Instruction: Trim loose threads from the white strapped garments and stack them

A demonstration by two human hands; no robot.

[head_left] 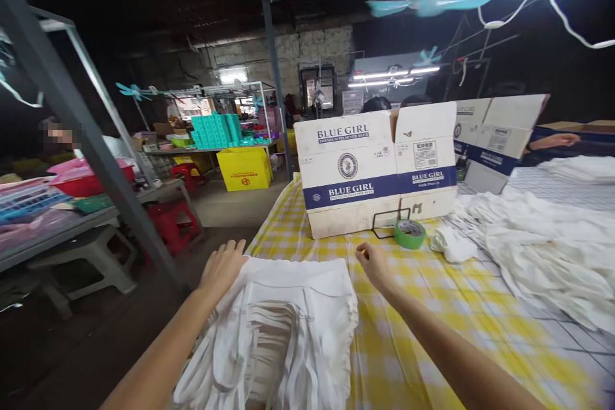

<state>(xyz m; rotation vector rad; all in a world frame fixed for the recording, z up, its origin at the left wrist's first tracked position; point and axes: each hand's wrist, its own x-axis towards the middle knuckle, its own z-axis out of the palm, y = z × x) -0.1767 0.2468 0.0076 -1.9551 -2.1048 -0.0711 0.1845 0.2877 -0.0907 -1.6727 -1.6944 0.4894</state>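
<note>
A stack of white cloth pieces [302, 275] with long narrow straps and wavy edges lies at the front of the table, straps toward me. My left hand [225, 266] rests at the stack's far left corner, its fingers stretched out and close together. To the right of the stack, my right hand [373, 262] is over the checked cloth with its fingers curled in. Nothing shows between them, though the palm is turned away. Beyond that hand are a roll of green tape [410, 234] and a black wire stand [383, 225].
A yellow and white checked tablecloth [384, 346] covers the table. An upright beer carton [350, 166] stands at its far side. White fabric [542, 250] is heaped on the right. A metal post [103, 141] rises at left. Other people sit beyond the cartons and at far left.
</note>
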